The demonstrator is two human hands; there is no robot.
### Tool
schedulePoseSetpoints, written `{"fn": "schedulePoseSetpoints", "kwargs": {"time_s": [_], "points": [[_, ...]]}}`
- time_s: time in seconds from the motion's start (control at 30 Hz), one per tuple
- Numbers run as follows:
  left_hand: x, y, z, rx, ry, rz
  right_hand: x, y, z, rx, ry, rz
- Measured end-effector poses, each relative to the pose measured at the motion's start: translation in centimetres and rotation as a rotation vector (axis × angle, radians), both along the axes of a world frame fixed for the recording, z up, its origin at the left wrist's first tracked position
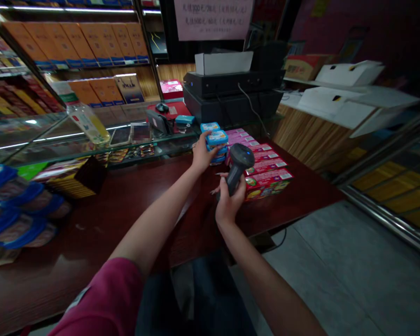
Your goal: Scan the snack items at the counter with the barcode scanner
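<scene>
My right hand [230, 203] is closed around the handle of a dark grey barcode scanner [241, 156], its head raised and showing a small blue light. My left hand [202, 154] has its thumb and fingers about a small blue-and-white box [217, 137] on top of a short stack. Another similar blue box [210, 126] is just behind. Close to the scanner stands a row of red printed boxes [269, 183] with barcode labels on top, with pink boxes [238, 135] at the far end of the row.
The dark red wooden counter [136, 210] carries blue-lidded tubs [24, 191] at the left and a yellow-edged carton [73, 177]. A bottle [86, 119] stands on the glass case. Behind are a black cash-register unit [231, 100] and shelves of orange boxes [77, 42]. Tiled floor [329, 261] lies right.
</scene>
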State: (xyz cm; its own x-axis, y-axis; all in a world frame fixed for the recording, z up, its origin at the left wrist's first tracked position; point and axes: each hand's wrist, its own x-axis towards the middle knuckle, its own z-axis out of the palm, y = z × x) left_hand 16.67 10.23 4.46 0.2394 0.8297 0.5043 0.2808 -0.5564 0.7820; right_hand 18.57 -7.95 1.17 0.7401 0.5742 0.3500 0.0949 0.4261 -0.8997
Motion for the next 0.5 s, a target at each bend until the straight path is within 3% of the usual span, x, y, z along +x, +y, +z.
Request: {"fn": "schedulePoseSetpoints", "kwargs": {"time_s": [0.13, 0.23, 0.4, 0.5], "points": [[-0.4, -0.3, 0.0, -0.054, -0.208, -0.063, -0.2, 0.0, 0.0, 0.023, 0.043, -0.02], [-2.6, -1.6, 0.3, -0.17, -0.457, -0.158, -0.2, -0.2, 0.0, 0.021, 0.029, 0.014], [-10.6, -4.2, -0.1, -0.575, -0.792, -0.177, -0.6, -0.5, 0.7, 0.014, 0.164, 0.262], [-16.6, -5.2, -1.0, -0.686, -0.847, -0.18, -1.4, -0.5, 1.2, -0.006, 0.192, 0.481]]}}
